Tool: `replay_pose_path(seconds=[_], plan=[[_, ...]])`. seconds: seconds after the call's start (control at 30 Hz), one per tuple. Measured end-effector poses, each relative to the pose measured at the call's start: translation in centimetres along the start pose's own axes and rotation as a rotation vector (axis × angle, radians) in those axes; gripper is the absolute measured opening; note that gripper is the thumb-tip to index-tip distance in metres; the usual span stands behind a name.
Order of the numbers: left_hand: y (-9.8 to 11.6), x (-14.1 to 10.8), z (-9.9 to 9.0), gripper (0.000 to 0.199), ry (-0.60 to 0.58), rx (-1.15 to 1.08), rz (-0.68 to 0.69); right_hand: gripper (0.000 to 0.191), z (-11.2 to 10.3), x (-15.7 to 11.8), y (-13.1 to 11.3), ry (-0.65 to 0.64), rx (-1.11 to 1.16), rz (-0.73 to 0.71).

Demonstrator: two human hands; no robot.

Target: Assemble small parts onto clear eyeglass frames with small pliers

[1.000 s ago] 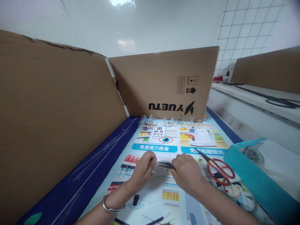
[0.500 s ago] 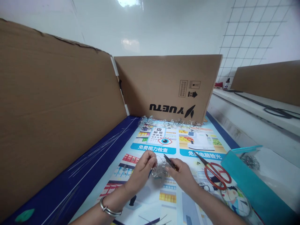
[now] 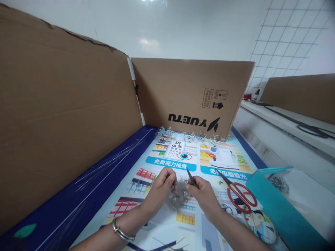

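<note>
In the head view my left hand is closed, thumb and fingertips pinching a loop of thin wire strung with clear beads. The beaded wire hangs between my two hands, just above the printed table cover. My right hand is wrapped round small pointed pliers, whose dark tip points up and away from me. Its fingertips are close to the beads; whether they touch them I cannot tell. Most of the pliers' handles are hidden in the palm.
Red-handled scissors lie right of my right hand, beside a round clear dish and a teal box holding wire. Beaded wire pieces line the back cardboard panel. Straight wires lie at left, cut wires in front.
The pliers have turned more upright and their tip has moved slightly right, away from the wire loop. My left hand still pinches the beaded wire. The camera view has shifted a little.
</note>
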State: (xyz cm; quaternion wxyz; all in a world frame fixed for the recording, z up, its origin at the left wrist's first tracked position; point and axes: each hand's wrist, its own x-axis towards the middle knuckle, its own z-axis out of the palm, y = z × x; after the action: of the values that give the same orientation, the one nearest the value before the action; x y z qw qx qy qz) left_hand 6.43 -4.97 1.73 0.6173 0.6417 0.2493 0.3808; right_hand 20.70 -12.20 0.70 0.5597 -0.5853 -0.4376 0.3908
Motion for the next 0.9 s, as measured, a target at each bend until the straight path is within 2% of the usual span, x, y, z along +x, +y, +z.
replay_pose_path(seconds=[0.17,0.4,0.53,0.73,0.9], plan=[[-0.4,0.1,0.0,0.019,0.019,0.032,0.010,0.020,0.0,0.0,0.3,-0.016,-0.038,-0.010],[-1.1,0.1,0.0,0.015,0.112,0.105,0.004,0.017,0.5,-0.1,-0.1,-0.048,-0.087,-0.047],[-1.3,0.2,-0.1,0.009,0.084,0.103,0.001,0.016,0.8,0.0,-0.2,-0.019,-0.071,-0.063],[-0.8,-0.1,-0.2,0.016,-0.030,0.150,0.018,0.016,0.7,-0.1,0.2,-0.013,-0.069,-0.103],[-0.9,-0.3,-0.2,0.019,0.045,0.241,0.059,0.013,0.8,-0.3,0.5,-0.051,-0.145,-0.106]])
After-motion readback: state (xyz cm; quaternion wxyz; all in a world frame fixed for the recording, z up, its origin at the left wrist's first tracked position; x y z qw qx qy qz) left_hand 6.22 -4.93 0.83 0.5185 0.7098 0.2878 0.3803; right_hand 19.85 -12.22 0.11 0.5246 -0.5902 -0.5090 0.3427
